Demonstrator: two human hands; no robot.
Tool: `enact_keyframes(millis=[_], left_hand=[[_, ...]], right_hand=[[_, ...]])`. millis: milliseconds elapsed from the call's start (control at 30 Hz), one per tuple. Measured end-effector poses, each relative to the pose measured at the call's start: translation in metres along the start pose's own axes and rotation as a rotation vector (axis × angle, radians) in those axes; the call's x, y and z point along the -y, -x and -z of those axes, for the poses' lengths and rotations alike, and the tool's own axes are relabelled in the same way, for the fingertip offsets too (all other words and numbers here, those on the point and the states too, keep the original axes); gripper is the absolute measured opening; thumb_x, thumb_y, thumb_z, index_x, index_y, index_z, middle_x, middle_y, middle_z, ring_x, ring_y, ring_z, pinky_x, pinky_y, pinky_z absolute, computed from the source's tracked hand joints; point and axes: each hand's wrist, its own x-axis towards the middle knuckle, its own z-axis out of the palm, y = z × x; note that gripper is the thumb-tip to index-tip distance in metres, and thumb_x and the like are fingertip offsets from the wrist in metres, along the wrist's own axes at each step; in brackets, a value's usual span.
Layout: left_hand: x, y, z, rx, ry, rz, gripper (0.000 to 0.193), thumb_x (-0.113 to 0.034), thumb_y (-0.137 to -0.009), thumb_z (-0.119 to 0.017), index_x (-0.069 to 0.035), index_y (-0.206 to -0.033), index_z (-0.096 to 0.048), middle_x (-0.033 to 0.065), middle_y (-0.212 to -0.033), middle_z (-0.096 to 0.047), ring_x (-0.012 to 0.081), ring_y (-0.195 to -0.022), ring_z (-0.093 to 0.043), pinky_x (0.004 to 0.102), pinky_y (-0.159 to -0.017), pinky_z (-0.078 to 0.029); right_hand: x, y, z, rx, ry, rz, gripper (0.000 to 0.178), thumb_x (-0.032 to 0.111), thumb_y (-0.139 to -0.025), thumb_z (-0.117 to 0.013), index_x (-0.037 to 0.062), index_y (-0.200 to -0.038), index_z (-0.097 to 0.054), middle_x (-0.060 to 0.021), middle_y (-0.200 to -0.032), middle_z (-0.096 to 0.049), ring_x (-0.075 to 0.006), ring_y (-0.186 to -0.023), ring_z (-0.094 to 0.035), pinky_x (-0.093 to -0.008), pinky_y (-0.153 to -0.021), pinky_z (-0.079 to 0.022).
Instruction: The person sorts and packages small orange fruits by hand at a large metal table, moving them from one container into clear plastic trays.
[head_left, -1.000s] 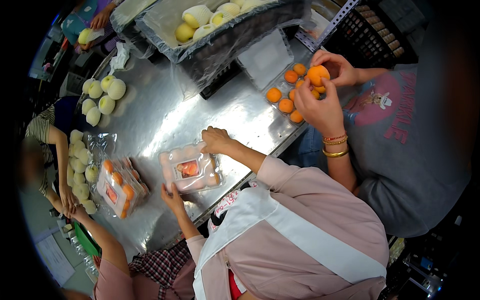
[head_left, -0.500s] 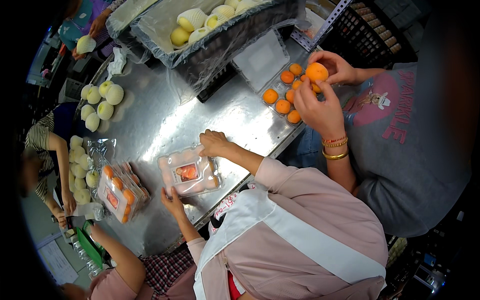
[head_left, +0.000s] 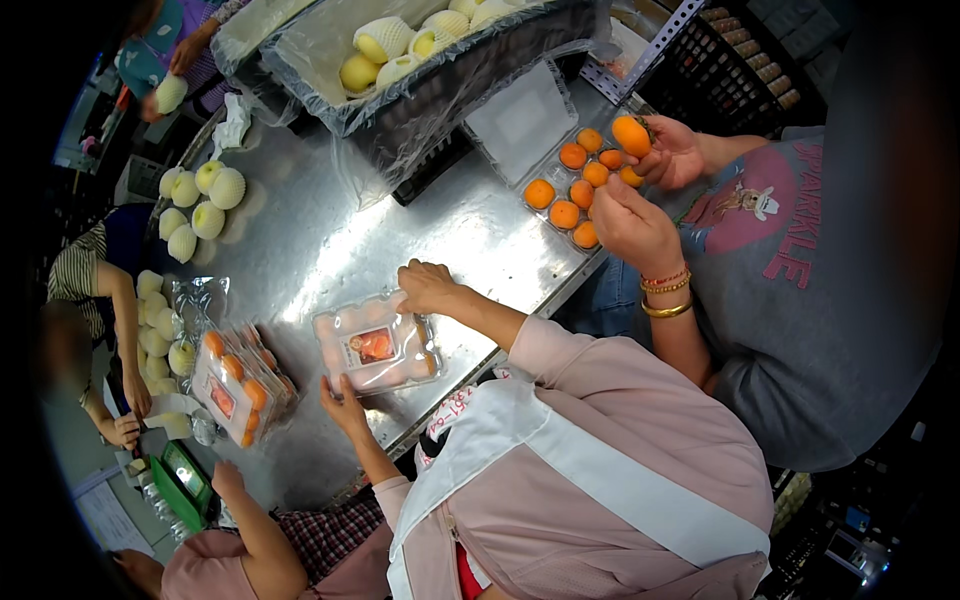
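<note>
A clear plastic clamshell pack [head_left: 400, 372] of orange fruit with a picture label lies on the metal table in front of me. My left hand [head_left: 346, 405] grips its near left edge, thumb on top and fingers at the side. My right hand [head_left: 428, 287] is closed over the far right corner, its fingertips partly hidden. To the left, similar filled packs [head_left: 240, 385] stand stacked and tilted. At my right, a co-worker in grey holds up an orange fruit [head_left: 631, 136] with a leafy cap, like a persimmon, over an open clamshell [head_left: 522, 115] partly filled with such fruit.
A plastic-lined black crate [head_left: 430, 110] of pale fruit in foam nets stands at the far side. More netted fruit [head_left: 208, 220] lies along the left table edge. At lower left are a green scale [head_left: 180, 485] and other people's arms. A black basket [head_left: 740, 75] sits at upper right.
The co-worker at right has turned the held fruit, moving the other hand off it. At lower left, another person's arm has pulled back from the green scale. My hands have hardly moved.
</note>
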Motion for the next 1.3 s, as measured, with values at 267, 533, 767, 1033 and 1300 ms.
enact_keyframes(millis=[267, 533, 767, 1033, 1300], left_hand=[[0.0, 0.001, 0.0, -0.021, -0.035, -0.048, 0.056, -0.033, -0.077, -0.06, 0.002, -0.118, -0.043, 0.019, -0.114, -0.043, 0.0271, -0.103, -0.044, 0.0332, -0.086, -0.035], [0.002, 0.0, 0.001, -0.005, -0.025, -0.035, 0.057, -0.034, -0.077, -0.06, 0.002, -0.118, -0.043, 0.0182, -0.113, -0.044, 0.0263, -0.1, -0.045, 0.0325, -0.084, -0.036], [0.005, 0.0, 0.0, -0.008, -0.002, -0.047, 0.057, -0.034, -0.077, -0.06, 0.002, -0.118, -0.043, 0.0182, -0.113, -0.043, 0.0259, -0.098, -0.045, 0.0323, -0.083, -0.036], [-0.008, 0.002, 0.001, -0.002, -0.067, -0.096, 0.056, -0.032, -0.078, -0.059, 0.003, -0.118, -0.042, 0.0187, -0.115, -0.042, 0.0265, -0.102, -0.044, 0.0333, -0.086, -0.035], [0.008, -0.003, 0.001, 0.01, 0.024, -0.026, 0.056, -0.032, -0.078, -0.059, 0.002, -0.119, -0.041, 0.0185, -0.116, -0.041, 0.0264, -0.104, -0.043, 0.0328, -0.087, -0.035]], right_hand=[[0.0, 0.001, 0.001, -0.005, -0.006, 0.008, 0.051, 0.03, -0.062, -0.069, -0.0007, -0.099, -0.052, -0.0194, -0.104, -0.048, -0.0337, -0.1, -0.047, -0.0424, -0.084, -0.037], [0.0, 0.0, 0.0, -0.008, 0.001, 0.011, 0.05, 0.03, -0.062, -0.069, -0.0007, -0.097, -0.052, -0.0195, -0.104, -0.048, -0.0334, -0.099, -0.048, -0.0423, -0.083, -0.037], [0.001, 0.001, 0.002, -0.013, 0.0, 0.011, 0.05, 0.03, -0.062, -0.07, -0.0004, -0.097, -0.053, -0.0193, -0.103, -0.049, -0.0332, -0.099, -0.048, -0.0423, -0.083, -0.038], [0.0, 0.0, 0.002, -0.005, -0.008, 0.005, 0.05, 0.031, -0.062, -0.069, 0.0002, -0.098, -0.053, -0.0188, -0.103, -0.049, -0.0325, -0.099, -0.048, -0.0422, -0.083, -0.037], [0.001, -0.002, -0.001, 0.003, -0.004, -0.003, 0.05, 0.03, -0.062, -0.07, 0.0006, -0.098, -0.052, -0.0182, -0.104, -0.048, -0.0323, -0.1, -0.048, -0.0419, -0.084, -0.037]])
